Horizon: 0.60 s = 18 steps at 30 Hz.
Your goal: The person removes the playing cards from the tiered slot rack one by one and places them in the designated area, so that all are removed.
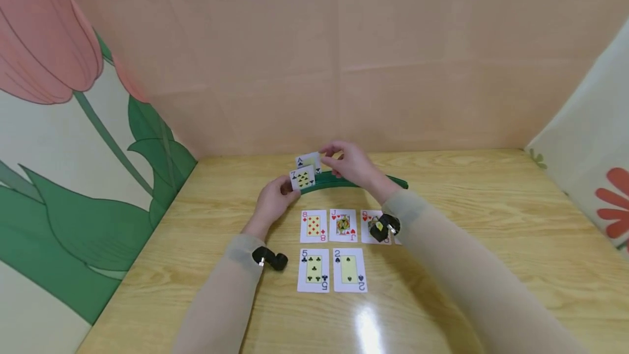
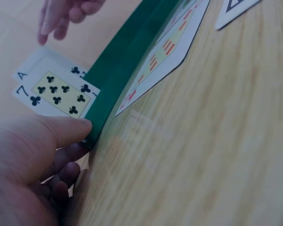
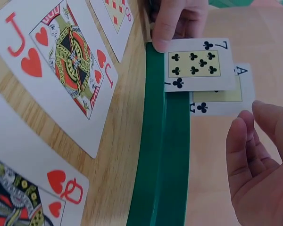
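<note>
A curved green card holder (image 1: pixel 339 180) lies on the table with two playing cards in it. My left hand (image 1: pixel 276 196) grips its left end, thumb in front. Beside that thumb leans the seven of clubs (image 1: pixel 303 178). Behind it rises the ace of clubs (image 1: pixel 308 158), partly covered by the seven. At the ace's outer corner, the thumb and forefinger of my right hand (image 3: pixel 264 155) pinch it. Both hands also show from the other side in the left wrist view, where the ace (image 2: pixel 30 63) sticks up past the seven (image 2: pixel 56 92).
In front of the holder lie face-up cards: the eight of diamonds (image 1: pixel 313 226), jack of hearts (image 1: pixel 343 225), queen of hearts (image 1: pixel 369 220) and another card under my right sleeve. Closer lie the five of clubs (image 1: pixel 313 270) and two of spades (image 1: pixel 350 270). Cloth walls stand around the table.
</note>
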Each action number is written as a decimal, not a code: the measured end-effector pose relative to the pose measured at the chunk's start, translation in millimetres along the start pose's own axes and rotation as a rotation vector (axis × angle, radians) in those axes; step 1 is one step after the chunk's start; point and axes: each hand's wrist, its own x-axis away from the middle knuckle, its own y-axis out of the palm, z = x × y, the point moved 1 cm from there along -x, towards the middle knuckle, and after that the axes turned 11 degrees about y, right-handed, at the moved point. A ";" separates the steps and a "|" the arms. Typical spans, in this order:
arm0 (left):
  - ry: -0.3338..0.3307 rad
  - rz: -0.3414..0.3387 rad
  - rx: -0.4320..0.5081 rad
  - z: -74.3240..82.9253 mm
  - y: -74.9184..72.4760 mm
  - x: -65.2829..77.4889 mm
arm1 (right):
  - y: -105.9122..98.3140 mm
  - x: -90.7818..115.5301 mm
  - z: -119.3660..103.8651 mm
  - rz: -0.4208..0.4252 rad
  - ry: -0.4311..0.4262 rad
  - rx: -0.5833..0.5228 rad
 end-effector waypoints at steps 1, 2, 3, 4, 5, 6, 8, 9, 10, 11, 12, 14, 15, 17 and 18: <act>-0.002 0.000 -0.001 0.1 0.1 -0.2 | 0.7 -0.8 0.0 0.001 -0.001 0.000; -0.004 0.000 0.000 0.1 0.3 -0.4 | 1.3 -1.4 0.1 0.003 -0.001 -0.001; -0.004 0.000 0.001 0.2 0.4 -0.4 | 2.0 -1.6 0.0 0.006 -0.003 -0.004; -0.003 0.000 0.002 0.3 0.5 -0.4 | 2.5 -1.8 0.0 0.010 -0.004 -0.002; -0.002 0.001 0.004 0.5 0.6 -0.2 | 2.9 -1.9 -0.2 0.016 -0.003 -0.004; -0.001 0.000 0.006 0.7 0.7 -0.2 | 3.2 -2.2 -0.2 0.023 -0.003 -0.004; 0.002 -0.001 0.010 1.2 0.8 0.2 | 3.6 -2.2 -0.7 0.039 -0.002 -0.006; 0.001 -0.002 0.009 1.4 0.8 0.4 | 3.9 -2.1 -1.1 0.047 -0.003 -0.007; 0.001 -0.002 0.009 1.7 0.9 0.4 | 4.2 -2.3 -1.3 0.054 -0.004 -0.007; -0.001 -0.002 0.010 1.9 1.0 0.5 | 4.5 -2.4 -1.7 0.060 -0.004 -0.006; -0.001 -0.001 0.008 2.1 1.1 0.6 | 4.9 -2.5 -1.8 0.063 -0.006 -0.005; -0.003 0.001 0.009 2.5 1.2 0.8 | 6.1 -3.0 -1.9 0.062 -0.008 -0.003; -0.002 0.002 0.008 2.7 1.2 0.8 | 6.8 -3.3 -1.8 0.061 -0.007 -0.001; 0.000 0.002 0.009 3.0 1.1 1.0 | 8.2 -4.3 -1.5 0.059 -0.006 0.003; 0.001 0.001 0.007 3.2 0.9 1.1 | 8.7 -4.6 -1.3 0.058 -0.003 0.003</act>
